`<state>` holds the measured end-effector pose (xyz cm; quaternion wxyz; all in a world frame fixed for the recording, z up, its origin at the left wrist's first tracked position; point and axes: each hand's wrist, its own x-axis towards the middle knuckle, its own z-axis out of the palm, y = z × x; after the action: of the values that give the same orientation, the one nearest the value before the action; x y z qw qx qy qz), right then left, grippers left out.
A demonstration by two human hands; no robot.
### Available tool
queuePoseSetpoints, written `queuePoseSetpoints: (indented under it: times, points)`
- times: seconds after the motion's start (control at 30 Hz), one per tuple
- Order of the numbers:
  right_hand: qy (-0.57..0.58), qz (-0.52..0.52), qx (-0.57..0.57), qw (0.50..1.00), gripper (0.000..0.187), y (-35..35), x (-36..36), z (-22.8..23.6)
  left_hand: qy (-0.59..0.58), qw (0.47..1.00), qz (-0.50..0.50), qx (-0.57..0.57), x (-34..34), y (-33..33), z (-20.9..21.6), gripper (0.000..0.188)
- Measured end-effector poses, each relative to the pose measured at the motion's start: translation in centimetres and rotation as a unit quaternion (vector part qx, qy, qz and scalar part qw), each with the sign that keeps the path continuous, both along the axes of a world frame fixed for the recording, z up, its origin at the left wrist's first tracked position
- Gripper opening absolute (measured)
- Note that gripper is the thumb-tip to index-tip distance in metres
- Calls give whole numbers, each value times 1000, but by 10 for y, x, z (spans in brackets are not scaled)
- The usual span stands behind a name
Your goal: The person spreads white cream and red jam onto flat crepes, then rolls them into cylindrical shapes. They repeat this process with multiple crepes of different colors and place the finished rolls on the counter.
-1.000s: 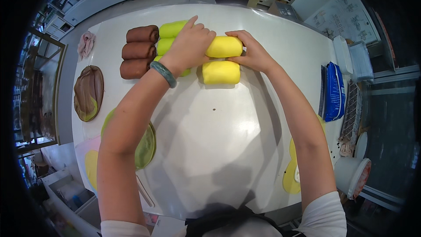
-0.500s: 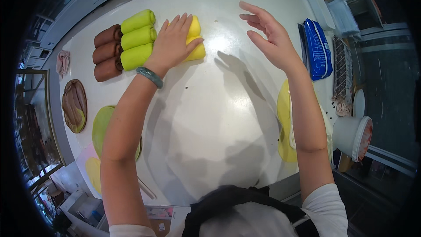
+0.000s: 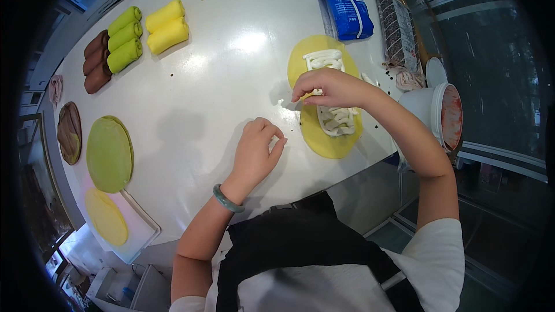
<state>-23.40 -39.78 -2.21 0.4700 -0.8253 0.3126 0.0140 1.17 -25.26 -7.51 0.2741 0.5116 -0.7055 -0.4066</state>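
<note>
Two thin yellow crepes (image 3: 315, 138) lie at the right of the table, the far one partly hidden by my right arm. Squiggles of white cream (image 3: 324, 58) are piped on both. My right hand (image 3: 330, 88) is over the place where they meet, fingers bent down and thumb a little apart; I see nothing in it. My left hand (image 3: 258, 147), below a green bangle, hovers left of the near crepe with loosely curved fingers and nothing held. At the far left stand rolled crepes: two yellow rolls (image 3: 167, 34), several green rolls (image 3: 124, 40) and several brown rolls (image 3: 96, 63).
On the left lie green crepes (image 3: 108, 153), a yellow crepe (image 3: 106, 216) on a pale board (image 3: 141, 225), and a brown folded crepe (image 3: 69, 133). A blue packet (image 3: 347, 8), a patterned roll (image 3: 398, 29) and a white tub (image 3: 419, 107) line the right edge.
My left hand has left the yellow rolls and come nearer to me. My right hand has moved down over the cream-topped crepes. The view has turned toward the right.
</note>
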Motion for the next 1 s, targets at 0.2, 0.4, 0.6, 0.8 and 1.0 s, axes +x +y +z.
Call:
queuePoseSetpoints:
  times: [0.2,0.4,0.6,0.8,1.0]
  points:
    - [40,243,-104,963,16,-9,24,-36,-67,984,164,-16,-75,58,-23,20]
    - [39,350,-166,921,9,-16,27,-64,-145,942,294,-69,-126,60,-36,22]
    - [15,361,-134,923,6,-24,18,-57,-91,940,319,-85,-144,58,-39,17]
    - [84,392,-101,911,5,-38,-17,-22,-13,971,229,-67,-179,45,-11,11]
    - [108,375,-106,915,8,-42,-61,-28,-107,984,139,-40,-194,38,-19,27]
